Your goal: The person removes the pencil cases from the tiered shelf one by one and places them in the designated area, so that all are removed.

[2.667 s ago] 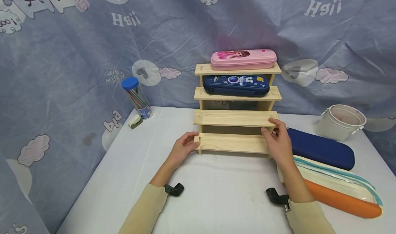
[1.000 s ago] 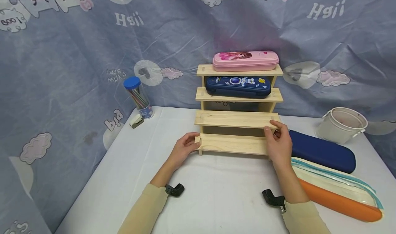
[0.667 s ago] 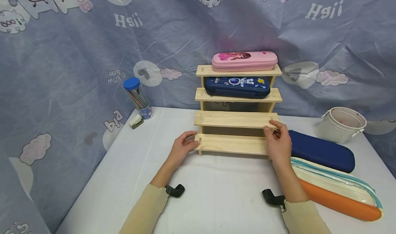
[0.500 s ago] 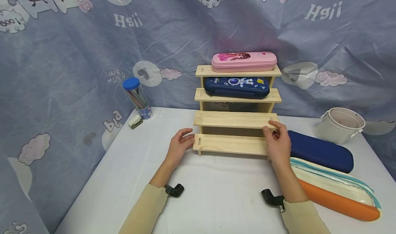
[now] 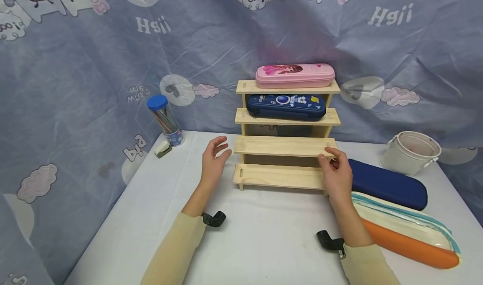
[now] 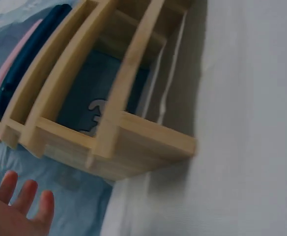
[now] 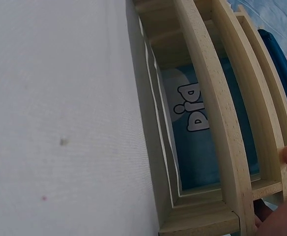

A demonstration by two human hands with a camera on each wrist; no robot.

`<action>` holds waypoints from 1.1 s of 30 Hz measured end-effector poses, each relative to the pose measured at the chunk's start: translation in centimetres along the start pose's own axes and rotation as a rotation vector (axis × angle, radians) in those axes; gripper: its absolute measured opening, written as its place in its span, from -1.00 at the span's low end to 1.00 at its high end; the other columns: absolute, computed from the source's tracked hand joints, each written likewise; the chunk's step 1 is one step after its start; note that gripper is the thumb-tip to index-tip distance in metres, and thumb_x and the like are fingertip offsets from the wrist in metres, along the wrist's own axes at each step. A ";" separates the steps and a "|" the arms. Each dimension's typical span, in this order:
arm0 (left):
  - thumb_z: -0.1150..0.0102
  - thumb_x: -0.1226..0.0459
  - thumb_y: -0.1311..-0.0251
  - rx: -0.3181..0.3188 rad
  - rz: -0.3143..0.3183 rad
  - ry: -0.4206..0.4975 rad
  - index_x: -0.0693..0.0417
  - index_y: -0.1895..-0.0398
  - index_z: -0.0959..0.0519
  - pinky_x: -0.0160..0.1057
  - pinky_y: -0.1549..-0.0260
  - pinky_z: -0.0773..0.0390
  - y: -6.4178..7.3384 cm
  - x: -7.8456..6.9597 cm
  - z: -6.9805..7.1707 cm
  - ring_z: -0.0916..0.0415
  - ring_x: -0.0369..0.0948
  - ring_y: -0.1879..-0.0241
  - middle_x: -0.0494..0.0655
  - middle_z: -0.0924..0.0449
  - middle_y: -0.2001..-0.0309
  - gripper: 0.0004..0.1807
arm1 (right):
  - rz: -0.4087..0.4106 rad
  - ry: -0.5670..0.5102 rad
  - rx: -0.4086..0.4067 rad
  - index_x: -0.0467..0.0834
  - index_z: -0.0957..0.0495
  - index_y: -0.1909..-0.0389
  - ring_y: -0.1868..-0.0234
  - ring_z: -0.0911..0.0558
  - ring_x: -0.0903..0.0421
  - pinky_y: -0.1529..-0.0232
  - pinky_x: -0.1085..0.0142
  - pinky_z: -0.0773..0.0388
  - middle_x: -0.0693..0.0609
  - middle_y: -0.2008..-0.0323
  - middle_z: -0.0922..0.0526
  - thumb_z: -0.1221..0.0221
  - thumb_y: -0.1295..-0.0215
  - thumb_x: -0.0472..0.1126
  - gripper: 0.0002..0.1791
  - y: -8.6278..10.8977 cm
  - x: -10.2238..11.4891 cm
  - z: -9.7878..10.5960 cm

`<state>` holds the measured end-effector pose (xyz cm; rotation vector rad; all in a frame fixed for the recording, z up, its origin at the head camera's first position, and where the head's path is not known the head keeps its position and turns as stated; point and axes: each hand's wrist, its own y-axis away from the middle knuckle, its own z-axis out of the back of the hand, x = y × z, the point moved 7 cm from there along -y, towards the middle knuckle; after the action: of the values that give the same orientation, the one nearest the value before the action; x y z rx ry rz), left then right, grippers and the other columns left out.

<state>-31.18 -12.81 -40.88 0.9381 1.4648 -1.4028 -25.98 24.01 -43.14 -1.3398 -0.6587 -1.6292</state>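
A stepped wooden shelf (image 5: 285,146) stands at the back of the white table in the head view. On its top board lies a pink pencil case (image 5: 295,76); a dark blue space-print pencil case (image 5: 286,107) lies one board lower. My right hand (image 5: 338,174) grips the right end of the second board from the bottom, its thumb at the front edge; the right wrist view shows its fingers partly hidden by the wood. My left hand (image 5: 213,162) is raised apart from the shelf's left side, fingers loosely bent around nothing.
Right of the shelf lie a plain navy pencil case (image 5: 388,184) and an orange-and-cream pencil case (image 5: 409,230). A white bucket (image 5: 410,154) stands behind them. At the back left are a blue-lidded tube of sticks (image 5: 166,121) and a small stapler (image 5: 163,149).
My left hand has let go of the bottom board's left end and moved up and left. My right hand stays at the shelf's right end. The shelf looks unmoved on the table.
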 end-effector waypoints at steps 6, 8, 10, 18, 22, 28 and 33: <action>-0.20 0.34 -0.21 -0.013 -0.145 -0.223 0.04 -0.26 -0.42 -0.03 -0.15 -0.36 -1.9 -3.4 -1.0 -0.35 -0.18 -0.18 -0.13 -0.45 -0.18 -0.49 | -0.001 -0.003 -0.001 0.18 -0.47 -0.19 -0.03 -0.41 0.15 -0.01 0.27 -0.36 0.05 -0.08 -0.44 -0.15 -0.31 0.16 -0.55 0.2 0.1 0.0; -0.21 0.32 -0.19 -0.011 -0.184 -0.293 0.03 -0.28 -0.42 -0.05 -0.18 -0.32 -2.6 -4.3 -1.4 -0.32 -0.19 -0.19 -0.12 -0.44 -0.19 -0.46 | -0.003 0.000 -0.004 0.18 -0.48 -0.19 -0.02 -0.41 0.16 0.01 0.29 -0.35 0.05 -0.06 -0.44 -0.15 -0.31 0.15 -0.55 0.2 0.0 0.0; -0.22 0.31 -0.18 -0.007 -0.204 -0.332 0.01 -0.28 -0.42 -0.07 -0.18 -0.32 -3.3 -5.0 -1.9 -0.32 -0.20 -0.19 -0.11 -0.44 -0.19 -0.45 | -0.002 0.001 -0.006 0.18 -0.48 -0.19 -0.01 -0.41 0.16 0.03 0.30 -0.35 0.04 -0.05 -0.45 -0.15 -0.31 0.15 -0.56 0.2 -0.1 0.0; -0.25 0.32 -0.17 0.081 -0.253 -0.304 -0.02 -0.23 -0.49 -0.10 -0.23 -0.29 -5.8 -7.2 -3.8 -0.26 -0.33 -0.23 -0.21 -0.42 -0.19 -0.49 | 0.002 -0.003 -0.011 0.19 -0.47 -0.19 -0.03 -0.42 0.15 -0.01 0.27 -0.36 0.05 -0.08 -0.45 -0.15 -0.31 0.17 -0.55 0.2 0.0 -0.1; -0.26 0.29 -0.17 0.145 -0.256 -0.295 -0.01 -0.25 -0.47 -0.15 -0.22 -0.31 -6.9 -8.1 -4.8 -0.24 -0.29 -0.26 -0.21 -0.39 -0.22 -0.48 | -0.007 -0.010 -0.018 0.20 -0.48 -0.18 -0.01 -0.42 0.17 0.01 0.30 -0.35 0.06 -0.05 -0.45 -0.15 -0.31 0.16 -0.56 0.3 0.1 -0.2; -0.28 0.21 -0.15 0.204 -0.216 -0.360 -0.10 -0.27 -0.45 -0.17 -0.19 -0.33 -7.9 -8.8 -6.0 -0.26 -0.07 -0.26 -0.16 -0.35 -0.26 -0.44 | -0.007 -0.009 -0.037 0.19 -0.49 -0.17 0.03 -0.41 0.17 0.06 0.34 -0.32 0.06 0.00 -0.45 -0.16 -0.31 0.14 -0.58 0.3 0.5 0.1; -0.27 0.18 -0.14 0.225 -0.190 -0.439 -0.14 -0.28 -0.43 -0.25 -0.17 -0.32 -8.2 -8.9 -6.3 -0.24 -0.14 -0.27 -0.14 -0.29 -0.30 -0.42 | -0.004 -0.005 -0.029 0.19 -0.50 -0.16 0.05 -0.40 0.17 0.08 0.36 -0.32 0.06 0.01 -0.45 -0.17 -0.30 0.14 -0.58 0.2 0.3 -0.3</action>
<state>-36.50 -6.73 -29.93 0.5800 1.1017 -1.8082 -25.92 23.60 -42.91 -1.3652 -0.6433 -1.6449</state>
